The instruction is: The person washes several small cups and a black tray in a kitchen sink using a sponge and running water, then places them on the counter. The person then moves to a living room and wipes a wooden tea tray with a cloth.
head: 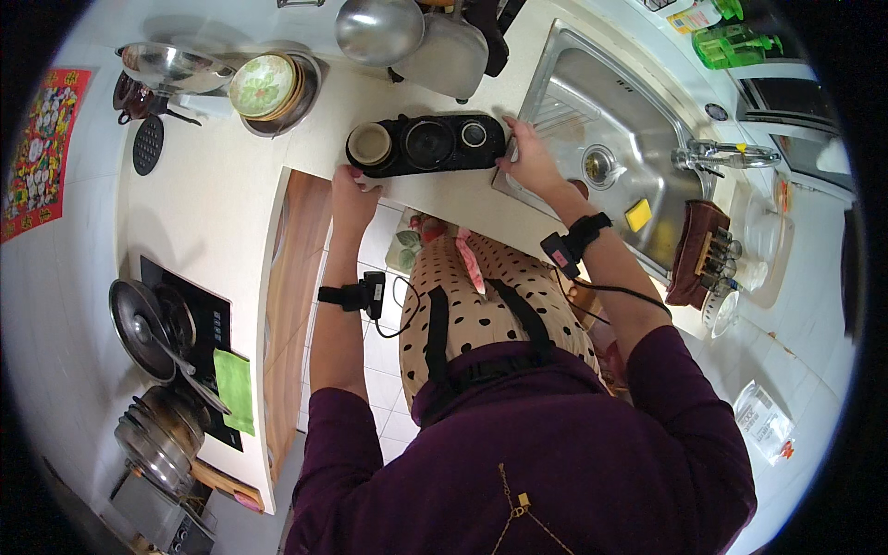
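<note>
A long black tray [461, 158] lies across the cream countertop, left of the steel sink. It carries a round beige-topped container [370, 143] at its left end, a round black vessel [429, 144] in the middle and a small cup or jar with a pale rim [474, 134] at the right. At the tray's lower left corner, my left hand [354, 189] grips the edge, its fingers partly hidden. My right hand [528, 156] holds the right end between thumb and fingers, beside the sink's rim. Whether the tray is lifted cannot be told.
Behind the tray stand a metal bowl [380, 31] and a grey pan-like vessel [447, 59]. Stacked bowls [262, 87] are at back left. The steel sink [590, 111] holds a yellow sponge [638, 215]. Lower left is a black cooktop [215, 305] with a pan [132, 319].
</note>
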`<state>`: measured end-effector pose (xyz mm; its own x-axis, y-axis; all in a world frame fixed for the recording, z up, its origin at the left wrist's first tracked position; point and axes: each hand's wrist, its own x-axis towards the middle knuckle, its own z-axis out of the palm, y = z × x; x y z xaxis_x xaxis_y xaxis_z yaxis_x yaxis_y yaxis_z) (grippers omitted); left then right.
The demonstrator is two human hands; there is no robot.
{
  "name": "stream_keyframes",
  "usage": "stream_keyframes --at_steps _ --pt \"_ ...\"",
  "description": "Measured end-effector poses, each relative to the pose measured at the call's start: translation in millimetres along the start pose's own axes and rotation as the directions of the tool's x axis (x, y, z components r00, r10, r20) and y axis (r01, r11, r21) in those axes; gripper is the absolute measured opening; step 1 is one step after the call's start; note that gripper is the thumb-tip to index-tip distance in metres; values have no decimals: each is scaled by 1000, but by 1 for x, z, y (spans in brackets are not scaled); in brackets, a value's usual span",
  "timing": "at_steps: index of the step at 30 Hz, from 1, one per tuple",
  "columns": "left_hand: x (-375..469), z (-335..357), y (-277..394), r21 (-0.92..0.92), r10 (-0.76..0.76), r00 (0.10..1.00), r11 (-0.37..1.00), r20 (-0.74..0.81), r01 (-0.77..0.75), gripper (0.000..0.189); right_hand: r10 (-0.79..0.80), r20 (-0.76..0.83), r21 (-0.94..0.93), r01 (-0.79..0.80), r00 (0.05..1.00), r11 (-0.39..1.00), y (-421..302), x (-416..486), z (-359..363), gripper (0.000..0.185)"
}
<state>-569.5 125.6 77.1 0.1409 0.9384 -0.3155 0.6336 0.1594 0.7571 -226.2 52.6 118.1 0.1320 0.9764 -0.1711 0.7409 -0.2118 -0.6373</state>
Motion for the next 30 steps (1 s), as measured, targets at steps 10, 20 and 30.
stream_keyframes --at_steps 10,20,30 --pt "11 12 15 -322 246 964 909 -101 -266 87 -105 -75 -37 103 992 994 -33 11 25 81" --pt "10 28 14 -335 233 962 903 -145 -269 83 -76 -111 -3 76 991 997 -18 18 26 82" --pt "5 21 9 -245 179 982 951 -60 -188 80 40 4 174 -40 999 984 28 5 12 79"
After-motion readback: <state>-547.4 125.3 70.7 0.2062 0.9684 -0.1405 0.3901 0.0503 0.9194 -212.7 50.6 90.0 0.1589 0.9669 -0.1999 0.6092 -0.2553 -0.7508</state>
